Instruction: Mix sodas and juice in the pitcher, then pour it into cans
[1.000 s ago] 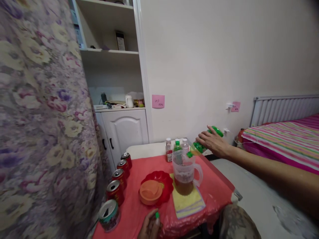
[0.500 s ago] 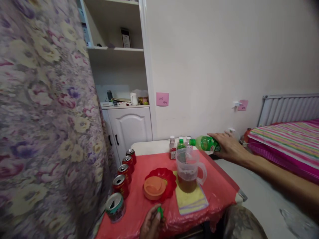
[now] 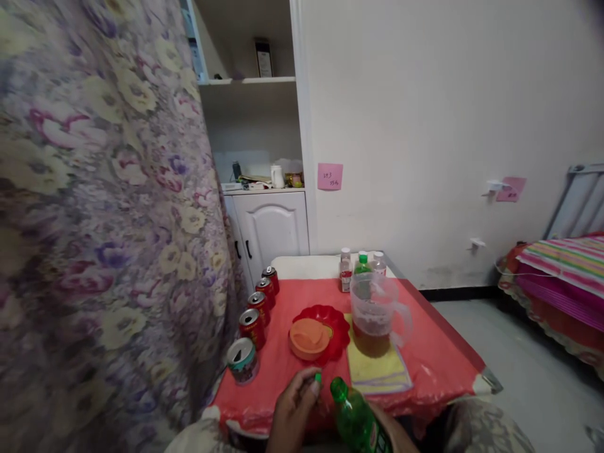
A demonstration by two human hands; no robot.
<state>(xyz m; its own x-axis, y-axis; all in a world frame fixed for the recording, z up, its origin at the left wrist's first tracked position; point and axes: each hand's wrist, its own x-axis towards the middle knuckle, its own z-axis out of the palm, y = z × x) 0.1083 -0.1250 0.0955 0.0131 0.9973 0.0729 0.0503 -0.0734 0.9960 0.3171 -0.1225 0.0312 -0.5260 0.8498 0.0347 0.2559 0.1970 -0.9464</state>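
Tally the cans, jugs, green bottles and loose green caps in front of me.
Cans: 5
Jug: 1
Green bottles: 2, one in the right hand, one behind the jug
Loose green cap: 1, in the left hand
Total: 9

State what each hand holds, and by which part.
The left hand pinches a small green cap between thumb and fingers; the right hand holds the green bottle by its body, below the neck.

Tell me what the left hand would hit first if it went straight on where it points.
Probably the near rim of the red scalloped dish, though the left hand might pass above it; depth is unclear.
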